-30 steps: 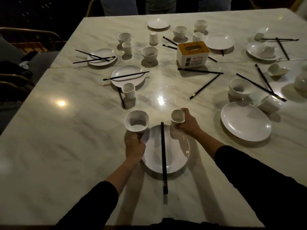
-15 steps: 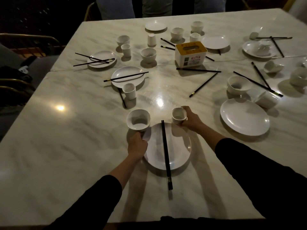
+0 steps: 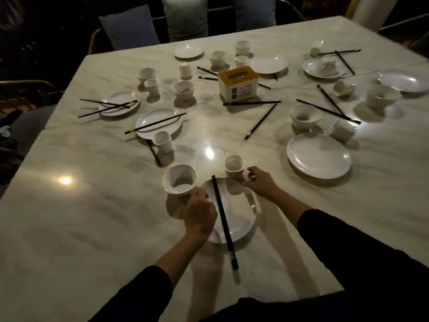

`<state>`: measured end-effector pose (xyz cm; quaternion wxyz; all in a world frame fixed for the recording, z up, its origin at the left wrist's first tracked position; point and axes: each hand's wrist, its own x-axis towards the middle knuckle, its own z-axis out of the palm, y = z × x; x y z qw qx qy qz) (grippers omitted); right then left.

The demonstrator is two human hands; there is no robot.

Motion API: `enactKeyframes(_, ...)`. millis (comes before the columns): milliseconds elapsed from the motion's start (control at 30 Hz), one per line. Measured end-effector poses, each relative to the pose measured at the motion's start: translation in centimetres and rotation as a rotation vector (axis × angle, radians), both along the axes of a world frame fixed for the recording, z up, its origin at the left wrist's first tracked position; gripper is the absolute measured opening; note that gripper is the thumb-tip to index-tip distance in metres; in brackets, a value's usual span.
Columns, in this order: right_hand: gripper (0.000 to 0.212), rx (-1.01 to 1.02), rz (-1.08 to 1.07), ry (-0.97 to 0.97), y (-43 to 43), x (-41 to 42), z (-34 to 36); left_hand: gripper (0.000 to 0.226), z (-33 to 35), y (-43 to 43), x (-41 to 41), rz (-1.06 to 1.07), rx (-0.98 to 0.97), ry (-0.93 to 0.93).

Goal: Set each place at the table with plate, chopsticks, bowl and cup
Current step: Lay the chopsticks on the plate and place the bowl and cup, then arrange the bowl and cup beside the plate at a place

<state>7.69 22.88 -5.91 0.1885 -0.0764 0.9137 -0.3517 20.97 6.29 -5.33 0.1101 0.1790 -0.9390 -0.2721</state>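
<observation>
— Bowl (image 3: 180, 180) on your left: how does it look from there?
— White, deep and round, standing upright on the marble table (image 3: 92, 228), just ahead of my left hand (image 3: 199, 214). My fingers there are loosely curled, with the tips down by the bowl's foot. That hand is blurred, so I cannot tell whether it has hold of the bowl.
— What lies between your hands?
— Black chopsticks (image 3: 222, 219), a pair lying close together with a gold band near my end. They run across a round white plate (image 3: 243, 217), tips pointing away from me and handle ends overhanging the near rim. The plate's left edge is under my left hand.
— What about the cup?
— The cup (image 3: 234, 166) is small, white and has no handle. It stands at the plate's far rim, just left of my right hand (image 3: 261, 182). That hand is loosely curled, thumb and forefinger apart, with a slight gap to the cup, and it holds nothing.
</observation>
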Motion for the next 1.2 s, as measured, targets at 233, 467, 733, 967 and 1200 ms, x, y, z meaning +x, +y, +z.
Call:
enactKeyframes(233, 0.044, 0.017, 0.060, 0.005, 6.4, -2.5, 2.1, 0.021, 2.5, 8.4, -7.6, -0.391, 0.053, -0.091)
enactKeyframes(467, 0.036, 0.061, 0.037, 0.173, 18.1, -6.5, 2.9, 0.031, 2.1, 19.1, -15.1, -0.238, 0.230, -0.122)
enactKeyframes(733, 0.055, 0.251, -0.023, 0.095, 32.4, -10.9, 1.0, 0.056, 1.2, 27.7, -22.3, 0.166, 0.277, -0.328)
enactKeyframes(967, 0.062, 0.157, -0.087, -0.085, 31.1, -14.3, -0.4, 0.058, 0.3, 28.0, -21.4, 0.236, 0.330, -0.362)
enactKeyframes(1200, 0.057, 0.068, -0.205, -0.153, 31.8, -13.7, -1.7, 0.061, 0.1, 30.2, -19.8, 0.215, 0.412, -0.343)
